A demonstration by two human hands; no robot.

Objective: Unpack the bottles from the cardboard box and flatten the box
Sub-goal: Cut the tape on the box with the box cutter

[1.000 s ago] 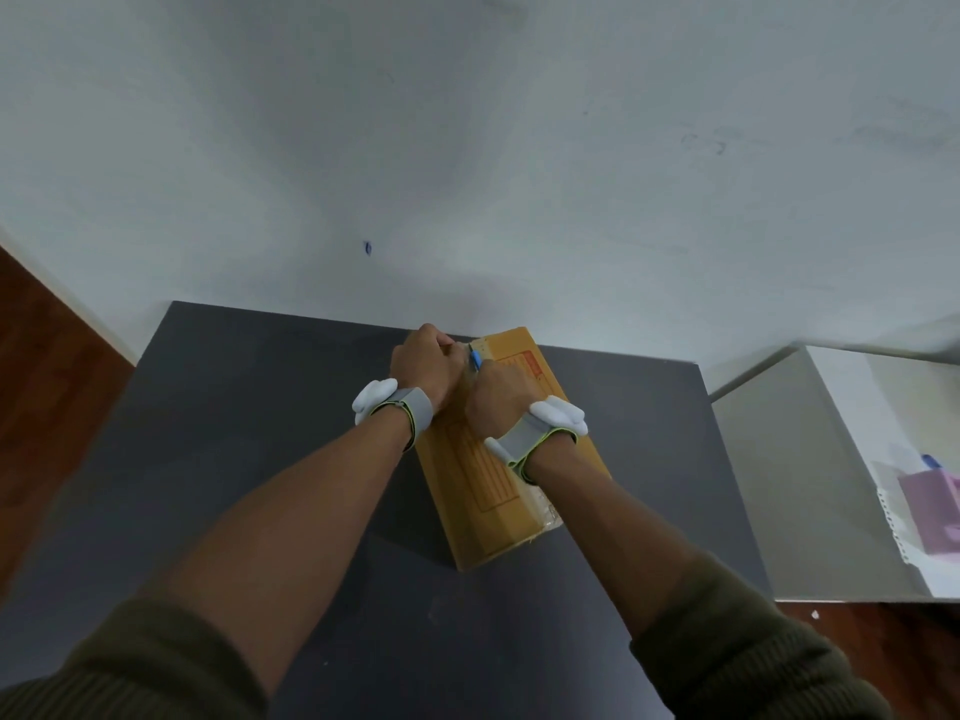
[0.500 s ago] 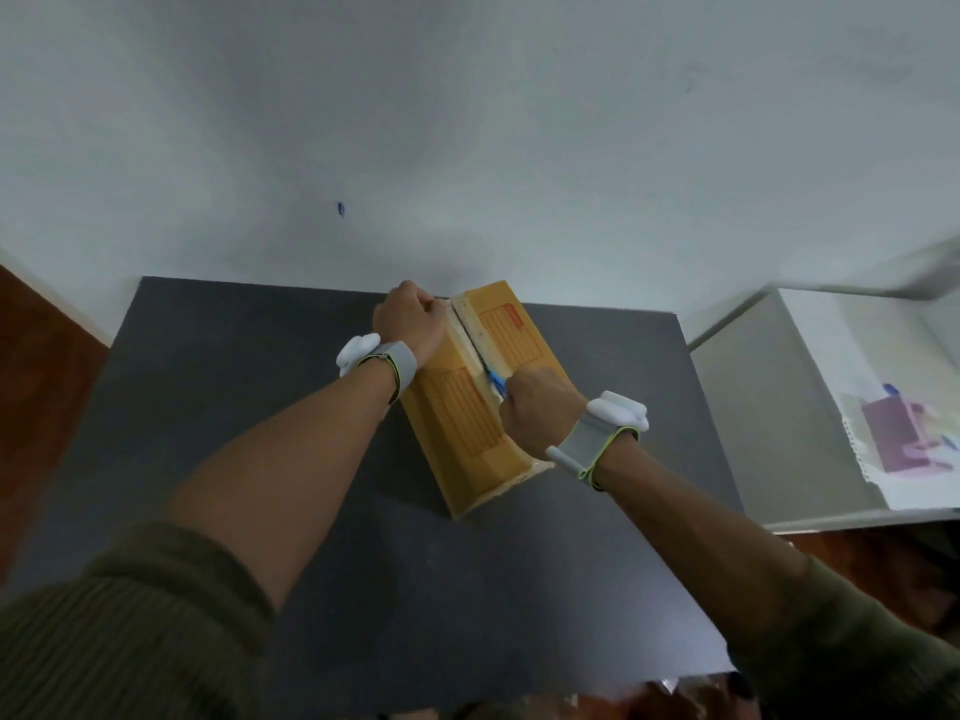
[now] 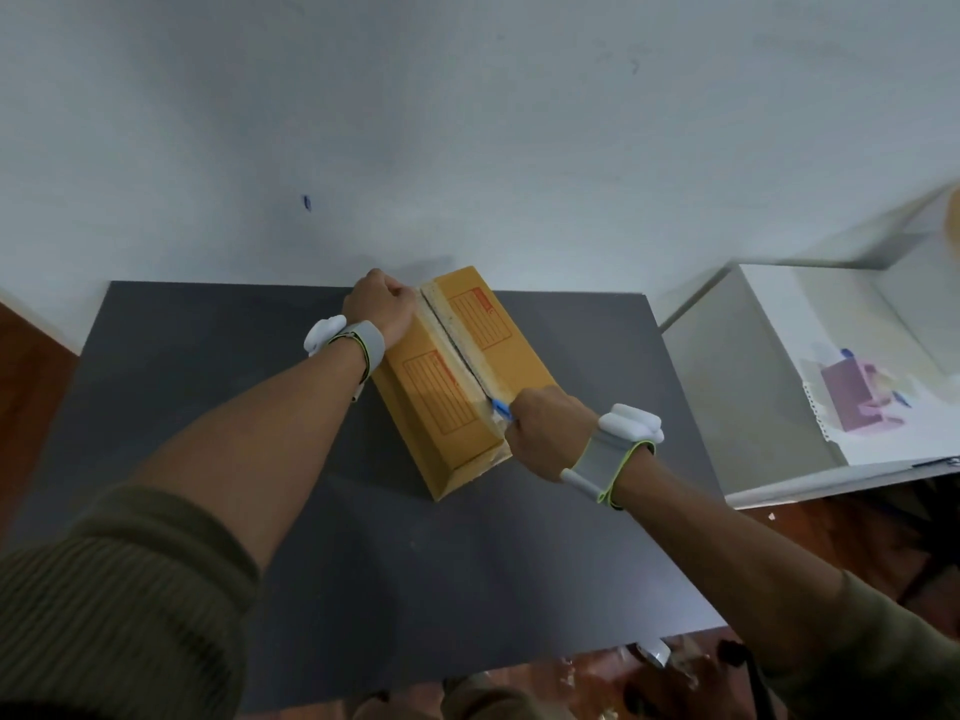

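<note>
**A:** Cardboard box first: it lies skewed on the dark table, far end close to the wall, near end toward me. From my seat I read the step in hand as slitting the tape along the top seam.

**B:** What are the hands doing?

**A:** My left hand is curled into a fist and presses on the box's far left corner, pinning it. My right hand is closed around a small blue cutter, whose tip sits at the near end of the seam.

**B:** How would you finish the cut well?

**A:** I'd keep the blade shallow, since the bottles are presumably just beneath the flaps; none shows yet. I'd hold the left hand's pressure so the box doesn't slide, and draw the tip clear off the near edge, away from the other hand. The end tape folding down the near face probably needs a short cut too.

**B:** And the box itself?

**A:** Mustard-yellow, long and low, with red-orange printed address forms on both top flaps. A pale strip of tape runs its length, with a dark line down the middle where the flaps appear parted. The corners look square and uncrushed. Flaps are still down.
</note>
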